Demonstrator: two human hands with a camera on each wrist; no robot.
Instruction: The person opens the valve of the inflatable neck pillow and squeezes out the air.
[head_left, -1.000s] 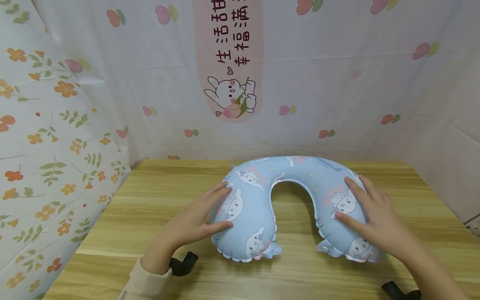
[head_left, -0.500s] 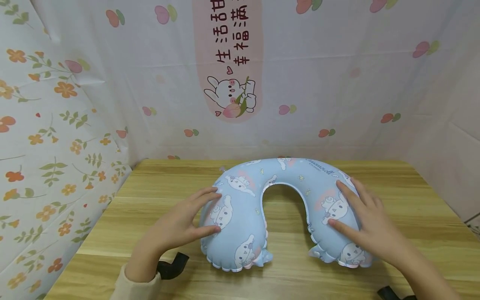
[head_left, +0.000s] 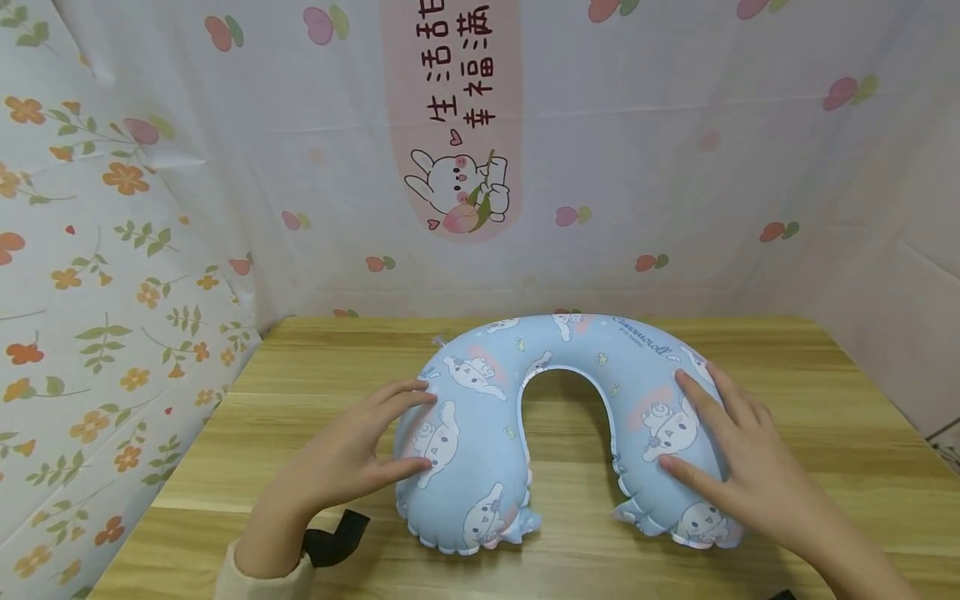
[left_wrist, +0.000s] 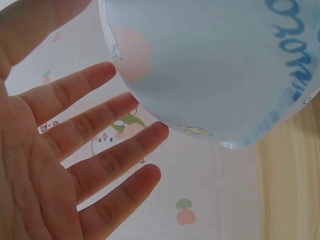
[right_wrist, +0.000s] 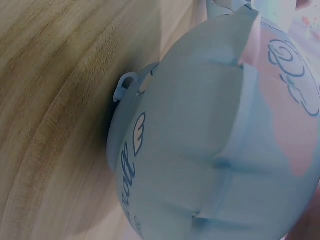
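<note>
A light-blue inflatable U-shaped neck pillow, printed with white long-eared characters, is in front of me with its opening facing the near side. My left hand touches the outer side of its left arm, thumb and fingers spread. In the left wrist view, straight fingertips meet the edge of the pillow. On the opposite arm lies my right hand, fingers spread over the outer side and thumb on top. The right wrist view shows the crimped seam of the pillow and a small blue loop close over the wood.
The pillow is over a wood-grain table. Behind stands a white printed curtain with a rabbit picture, and a floral cloth hangs along the left. Black angled pieces, one being the left piece, show beside the wrists.
The pillow has shifted left and slightly toward the near side, and both hands have moved along with it, keeping their places on its two arms.
</note>
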